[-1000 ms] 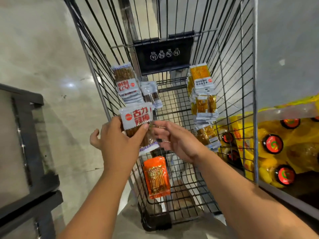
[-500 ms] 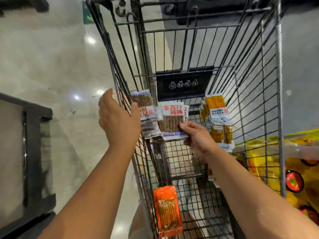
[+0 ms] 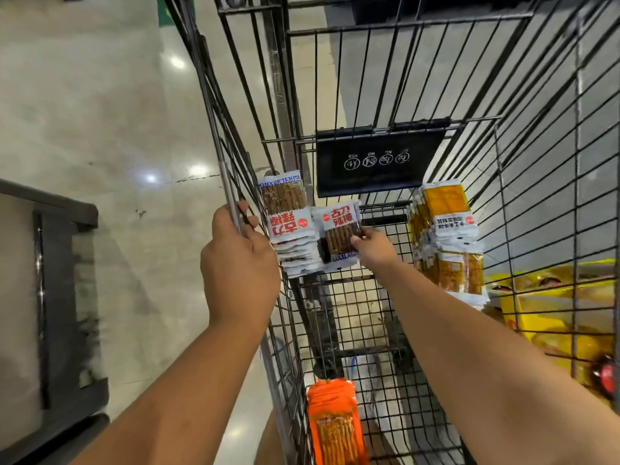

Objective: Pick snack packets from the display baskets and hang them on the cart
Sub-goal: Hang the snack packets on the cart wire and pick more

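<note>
Grips the left rim wire of the cart (image 3: 214, 129) with the left hand (image 3: 240, 263), fingers curled round it; pinches a white spicy-stick packet (image 3: 340, 231) at its lower edge with the right hand (image 3: 372, 246), centre of frame, just beside the hanging stack of like packets (image 3: 288, 223). Cannot see the hook. Risks missing the hook blind, dropping the packet toward the orange packet (image 3: 335, 421) at lower centre, or nudging the stack loose.
</note>
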The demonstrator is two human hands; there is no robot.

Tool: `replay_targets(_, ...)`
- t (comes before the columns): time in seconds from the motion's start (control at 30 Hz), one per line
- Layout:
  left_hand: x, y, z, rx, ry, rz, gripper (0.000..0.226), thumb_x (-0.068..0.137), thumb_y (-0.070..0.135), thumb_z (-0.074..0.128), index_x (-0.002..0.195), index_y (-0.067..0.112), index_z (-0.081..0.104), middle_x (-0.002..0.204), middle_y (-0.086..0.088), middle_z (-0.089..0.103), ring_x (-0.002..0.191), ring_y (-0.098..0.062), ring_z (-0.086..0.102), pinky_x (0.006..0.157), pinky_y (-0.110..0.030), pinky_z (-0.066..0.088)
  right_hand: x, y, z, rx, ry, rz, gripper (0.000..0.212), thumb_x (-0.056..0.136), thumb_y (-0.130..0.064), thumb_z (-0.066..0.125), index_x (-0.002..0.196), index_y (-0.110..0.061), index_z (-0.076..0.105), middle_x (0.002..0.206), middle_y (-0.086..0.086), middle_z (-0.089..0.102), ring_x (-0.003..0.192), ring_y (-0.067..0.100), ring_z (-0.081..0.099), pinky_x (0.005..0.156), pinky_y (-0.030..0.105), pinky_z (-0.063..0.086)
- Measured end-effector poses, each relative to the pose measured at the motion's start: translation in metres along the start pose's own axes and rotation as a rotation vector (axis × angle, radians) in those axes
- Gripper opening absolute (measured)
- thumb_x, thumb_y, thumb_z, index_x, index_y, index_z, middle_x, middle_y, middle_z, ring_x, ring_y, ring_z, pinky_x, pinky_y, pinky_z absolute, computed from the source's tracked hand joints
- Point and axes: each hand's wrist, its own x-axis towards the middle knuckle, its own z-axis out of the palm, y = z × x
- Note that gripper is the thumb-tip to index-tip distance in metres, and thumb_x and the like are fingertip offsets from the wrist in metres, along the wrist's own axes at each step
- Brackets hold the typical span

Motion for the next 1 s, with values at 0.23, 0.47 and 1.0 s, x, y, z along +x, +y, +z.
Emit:
replay_targets(0.23, 0.002, -0.002, 0.001, -0.011, 0.015, 0.025, 0.026, 0.095, 0.029, 0.037, 0.097, 0.053, 0.047, 0.085, 0.019, 0.064, 0.069, -0.025, 0.069, 0.059, -0.052, 0.06, 0.012, -0.005, 0.029, -0.088, -0.065, 0.008, 0.049, 0.105, -0.021, 0.048, 0.154, -0.022, 0.039, 0.138, 0.009, 0.06, 0.126, 0.028, 0.058, 0.107, 0.041, 0.049)
replay_targets(0.47, 0.0, -0.002, 0.004, -0.024, 0.013, 0.015, 0.033, 0.103, 0.016, 0.041, 0.098, 0.048, 0.048, 0.089, 0.03, 0.063, 0.066, -0.023, 0.067, 0.057, -0.053, 0.059, -0.004, 0.005, 0.024, 0.244, 0.209, 0.344, 0.043, 0.095, -0.039, 0.054, 0.128, -0.012, 0.05, 0.142, 0.014, 0.05, 0.123, 0.034, 0.054, 0.095, 0.044, 0.049)
replay_targets(1.0, 0.002, -0.003, 0.004, -0.012, 0.032, 0.023, 0.042, 0.103, 0.019, 0.041, 0.092, 0.058, 0.048, 0.09, 0.029, 0.063, 0.067, -0.02, 0.069, 0.06, -0.051, 0.061, -0.011, -0.018, 0.023, 0.964, -0.117, 0.454, 0.043, 0.104, -0.041, 0.046, 0.12, -0.006, 0.063, 0.107, 0.02, 0.073, 0.099, 0.03, 0.073, 0.074, 0.039, 0.063)
